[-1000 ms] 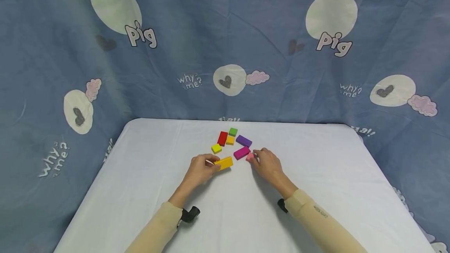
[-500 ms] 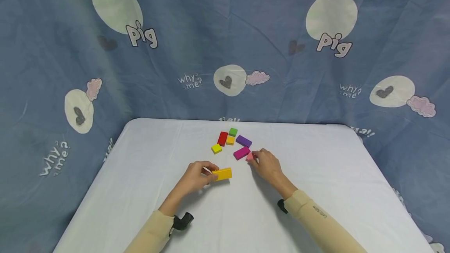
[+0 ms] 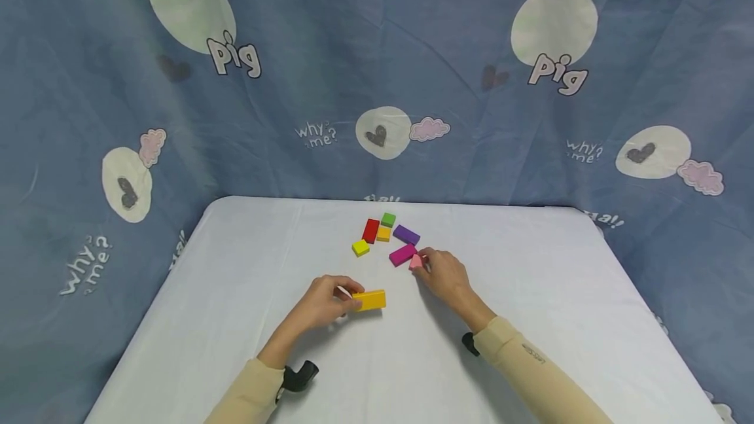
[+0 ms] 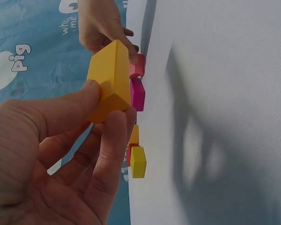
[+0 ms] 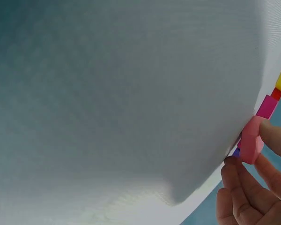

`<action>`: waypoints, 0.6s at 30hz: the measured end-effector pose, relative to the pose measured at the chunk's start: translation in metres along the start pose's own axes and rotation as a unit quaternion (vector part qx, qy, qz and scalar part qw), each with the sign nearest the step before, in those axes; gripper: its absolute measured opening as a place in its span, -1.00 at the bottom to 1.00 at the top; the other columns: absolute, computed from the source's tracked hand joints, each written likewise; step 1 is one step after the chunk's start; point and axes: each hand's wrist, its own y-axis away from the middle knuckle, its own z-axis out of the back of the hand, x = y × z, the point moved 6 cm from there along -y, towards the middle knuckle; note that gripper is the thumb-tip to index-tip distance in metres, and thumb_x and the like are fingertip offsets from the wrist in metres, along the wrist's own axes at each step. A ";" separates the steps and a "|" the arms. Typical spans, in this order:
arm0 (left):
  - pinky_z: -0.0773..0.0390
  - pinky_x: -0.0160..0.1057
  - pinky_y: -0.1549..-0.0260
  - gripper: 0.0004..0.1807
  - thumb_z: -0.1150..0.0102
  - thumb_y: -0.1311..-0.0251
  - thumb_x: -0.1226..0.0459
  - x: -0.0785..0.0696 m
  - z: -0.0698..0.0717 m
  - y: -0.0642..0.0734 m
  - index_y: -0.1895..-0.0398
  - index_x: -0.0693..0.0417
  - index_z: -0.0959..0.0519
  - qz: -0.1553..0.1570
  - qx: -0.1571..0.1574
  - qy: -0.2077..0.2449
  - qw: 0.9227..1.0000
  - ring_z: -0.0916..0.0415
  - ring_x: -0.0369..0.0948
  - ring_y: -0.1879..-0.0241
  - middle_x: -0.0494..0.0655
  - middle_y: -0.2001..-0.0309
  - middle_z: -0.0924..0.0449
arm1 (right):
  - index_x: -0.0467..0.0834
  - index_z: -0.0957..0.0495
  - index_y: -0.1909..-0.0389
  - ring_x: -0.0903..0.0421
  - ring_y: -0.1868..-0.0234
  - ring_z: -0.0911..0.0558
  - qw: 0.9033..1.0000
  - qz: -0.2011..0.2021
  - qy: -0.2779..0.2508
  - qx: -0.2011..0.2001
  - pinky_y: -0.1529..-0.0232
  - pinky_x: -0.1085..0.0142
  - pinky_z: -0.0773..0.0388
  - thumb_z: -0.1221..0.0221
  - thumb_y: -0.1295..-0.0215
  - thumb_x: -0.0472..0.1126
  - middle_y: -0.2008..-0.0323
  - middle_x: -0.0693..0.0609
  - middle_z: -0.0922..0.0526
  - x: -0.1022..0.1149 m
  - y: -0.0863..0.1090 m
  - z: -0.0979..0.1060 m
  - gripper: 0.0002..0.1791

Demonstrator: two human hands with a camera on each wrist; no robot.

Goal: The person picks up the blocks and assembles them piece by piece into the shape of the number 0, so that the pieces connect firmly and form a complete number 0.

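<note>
A yellow-orange rectangular block is pinched between the thumb and fingers of my left hand. In the left wrist view this block is raised off the cloth, with a shadow to its right. My right hand pinches a small pink block, which looks triangular from the head. The right wrist view has the thumb on one side of the pink block and fingertips at its lower end. Just left of it lies a magenta block; whether the two touch I cannot tell.
Beyond the hands lie a purple block, a red block, a small orange block, a green block and a yellow block. All are on a white-covered table, with a blue printed curtain behind.
My left hand has drawn back toward me and slightly left with the yellow-orange block. The right hand has stayed at the pink block, which now shows more of its triangular face.
</note>
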 end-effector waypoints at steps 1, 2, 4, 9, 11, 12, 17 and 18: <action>-0.62 -0.29 0.43 -0.80 -0.38 -0.12 0.36 -0.001 0.000 0.001 0.16 0.05 -0.69 -0.004 0.005 -0.002 1.000 -0.53 -0.16 0.28 -0.11 0.18 -0.62 | -0.21 -0.60 -0.03 0.06 0.31 -0.56 1.000 -0.003 -0.001 0.000 0.22 0.15 -0.55 -0.38 -0.19 -0.11 0.24 -0.02 -0.68 0.000 0.000 0.000 -0.58; -0.62 -0.29 0.43 -0.80 -0.38 -0.12 0.36 -0.001 -0.001 0.001 0.16 0.05 -0.69 -0.008 0.010 -0.004 1.000 -0.53 -0.16 0.29 -0.11 0.19 -0.62 | -0.20 -0.60 -0.02 0.06 0.31 -0.56 1.000 -0.004 -0.001 -0.001 0.22 0.15 -0.55 -0.38 -0.18 -0.11 0.24 -0.02 -0.68 0.000 0.000 0.000 -0.58; -0.61 -0.29 0.41 -0.80 -0.38 -0.12 0.36 -0.001 -0.002 0.002 0.16 0.05 -0.69 -0.017 0.021 -0.007 1.000 -0.53 -0.17 0.30 -0.12 0.20 -0.62 | -0.19 -0.59 -0.01 0.07 0.32 -0.56 1.000 -0.003 0.000 -0.003 0.23 0.16 -0.55 -0.39 -0.18 -0.12 0.24 -0.01 -0.68 0.000 0.001 0.000 -0.59; -0.59 -0.28 0.43 -0.81 -0.37 -0.14 0.35 0.002 -0.006 0.006 0.16 0.07 -0.69 -0.033 0.053 -0.004 0.998 -0.54 -0.19 0.35 -0.13 0.22 -0.62 | -0.16 -0.60 0.04 0.07 0.31 -0.59 1.000 0.002 -0.013 -0.010 0.25 0.14 -0.56 -0.38 -0.18 -0.13 0.26 -0.01 -0.68 0.001 0.002 0.002 -0.65; -0.59 -0.28 0.44 -0.81 -0.36 -0.14 0.34 0.004 -0.008 0.007 0.15 0.07 -0.68 -0.039 0.065 -0.002 0.997 -0.54 -0.20 0.37 -0.13 0.24 -0.61 | -0.14 -0.61 0.08 0.07 0.29 -0.61 1.000 0.001 -0.021 -0.013 0.25 0.13 -0.57 -0.38 -0.18 -0.14 0.27 0.01 -0.69 0.000 0.003 0.004 -0.68; -0.59 -0.28 0.45 -0.81 -0.36 -0.14 0.34 0.004 -0.009 0.008 0.16 0.09 -0.68 -0.047 0.071 -0.001 0.996 -0.54 -0.20 0.37 -0.12 0.25 -0.60 | -0.14 -0.61 0.09 0.07 0.29 -0.62 1.000 0.002 -0.025 -0.015 0.25 0.13 -0.57 -0.39 -0.18 -0.15 0.28 0.01 -0.69 0.000 0.003 0.004 -0.69; -0.57 -0.31 0.47 -0.81 -0.38 -0.12 0.34 0.006 -0.015 0.011 0.17 0.10 -0.68 -0.063 0.101 0.000 0.993 -0.53 -0.20 0.38 -0.14 0.28 -0.60 | -0.12 -0.62 0.06 0.10 0.32 -0.60 0.999 0.002 -0.031 -0.015 0.29 0.17 -0.56 -0.39 -0.17 -0.16 0.26 0.03 -0.69 0.000 0.005 0.004 -0.68; -0.56 -0.31 0.46 -0.81 -0.38 -0.12 0.34 0.005 -0.017 0.012 0.18 0.10 -0.69 -0.064 0.105 0.000 0.992 -0.53 -0.20 0.37 -0.15 0.28 -0.60 | -0.11 -0.62 0.05 0.11 0.32 -0.60 0.999 0.003 -0.033 -0.014 0.29 0.18 -0.56 -0.39 -0.17 -0.17 0.25 0.03 -0.68 0.000 0.005 0.004 -0.68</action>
